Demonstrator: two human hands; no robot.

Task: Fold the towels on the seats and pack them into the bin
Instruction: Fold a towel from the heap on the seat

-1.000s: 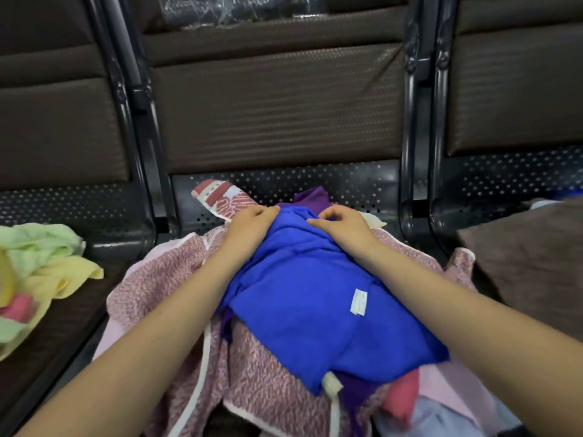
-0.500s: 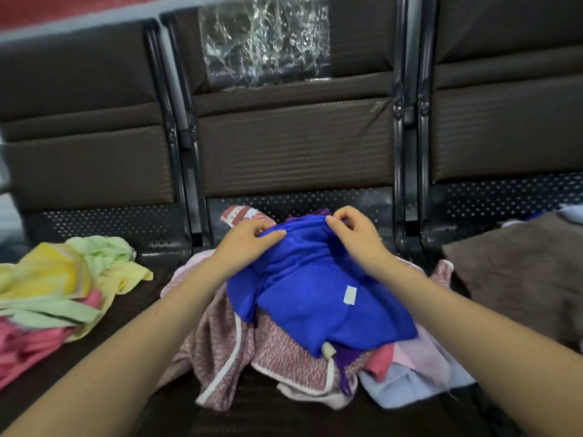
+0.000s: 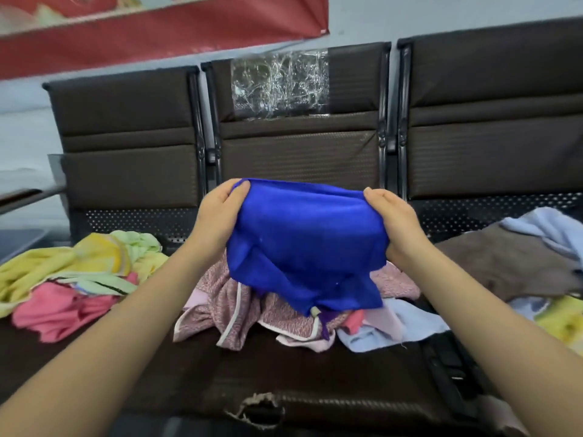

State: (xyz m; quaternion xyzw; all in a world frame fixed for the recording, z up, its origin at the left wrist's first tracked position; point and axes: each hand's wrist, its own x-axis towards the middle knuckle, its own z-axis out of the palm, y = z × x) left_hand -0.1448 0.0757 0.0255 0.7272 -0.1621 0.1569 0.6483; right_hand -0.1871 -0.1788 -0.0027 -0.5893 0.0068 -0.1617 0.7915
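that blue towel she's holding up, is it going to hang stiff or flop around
Likely floppy: the blue towel sags and bunches between the left hand and right hand. Probably light, since a pinch at each top corner lifts it. Its lower edge drapes onto the patterned pink towel.

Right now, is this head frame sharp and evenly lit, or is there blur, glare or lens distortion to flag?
Head view: wide-angle bending, the seat backs lean and curve toward the edges; slight motion softness on the red banner; glare on the crinkled plastic; light is soft and even, no hard shadows; the blue towel and both hands, left and right, read clearly.
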